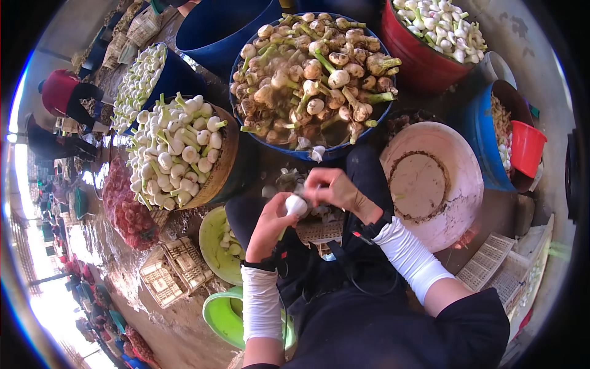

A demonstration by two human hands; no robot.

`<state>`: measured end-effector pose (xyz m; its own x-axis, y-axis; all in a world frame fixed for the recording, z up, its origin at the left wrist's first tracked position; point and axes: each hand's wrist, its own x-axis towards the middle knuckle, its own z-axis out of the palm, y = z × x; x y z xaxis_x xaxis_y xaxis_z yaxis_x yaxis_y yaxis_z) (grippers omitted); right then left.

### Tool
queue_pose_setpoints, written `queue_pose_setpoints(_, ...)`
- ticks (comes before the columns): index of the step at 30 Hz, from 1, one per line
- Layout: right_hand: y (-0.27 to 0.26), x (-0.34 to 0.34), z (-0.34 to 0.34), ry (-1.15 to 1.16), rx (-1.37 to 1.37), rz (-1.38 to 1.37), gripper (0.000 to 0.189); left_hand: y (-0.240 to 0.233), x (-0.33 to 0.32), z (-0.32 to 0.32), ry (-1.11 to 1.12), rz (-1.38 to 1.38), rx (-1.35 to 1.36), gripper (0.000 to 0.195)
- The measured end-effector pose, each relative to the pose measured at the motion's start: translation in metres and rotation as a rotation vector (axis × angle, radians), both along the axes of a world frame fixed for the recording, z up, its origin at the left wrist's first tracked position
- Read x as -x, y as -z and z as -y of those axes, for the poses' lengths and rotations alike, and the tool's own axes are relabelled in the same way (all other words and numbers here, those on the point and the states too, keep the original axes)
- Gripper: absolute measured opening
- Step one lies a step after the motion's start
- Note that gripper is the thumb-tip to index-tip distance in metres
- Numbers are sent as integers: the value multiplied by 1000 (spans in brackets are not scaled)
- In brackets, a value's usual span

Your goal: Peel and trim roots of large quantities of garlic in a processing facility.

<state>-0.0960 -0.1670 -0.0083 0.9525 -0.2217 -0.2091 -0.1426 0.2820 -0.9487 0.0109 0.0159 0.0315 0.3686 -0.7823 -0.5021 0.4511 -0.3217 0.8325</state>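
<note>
My left hand (pixel 267 228) grips a white, peeled-looking garlic bulb (pixel 296 205), with its green stem pointing down along the palm. Close beside the bulb is my right hand (pixel 339 193), its fingers curled and blurred; whether something thin is pinched in them cannot be made out. Below both hands, loose garlic skins (pixel 288 177) lie between my knees near a plastic crate (pixel 320 232). In front of me stands a blue-rimmed tub (pixel 308 155) heaped with soil-stained garlic bulbs (pixel 299 78), stems attached.
At left, a barrel (pixel 226 161) is piled with cleaned garlic (pixel 175 147). A pink basin (pixel 454 184) stands at right, near a blue barrel (pixel 479 133) holding a red bucket (pixel 528 147). Green basins (pixel 216 258) and a crate (pixel 175 272) sit lower left. A person (pixel 69 97) bends far left.
</note>
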Motion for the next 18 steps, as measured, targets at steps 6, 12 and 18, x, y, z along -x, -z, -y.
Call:
queue_pose_setpoints(6, 33, 8, 4, 40, 356, -180, 53, 7, 6, 4, -94, 142, 4, 47)
queue_pose_setpoints(12, 19, 21, 9, 211, -679, -196, 50, 28, 10, 77, -213, 508, 116, 45)
queue_pose_setpoints(18, -8, 48, 59, 228, -912, 43, 73, 77, -71, 164, -111, 1292, -87, 42)
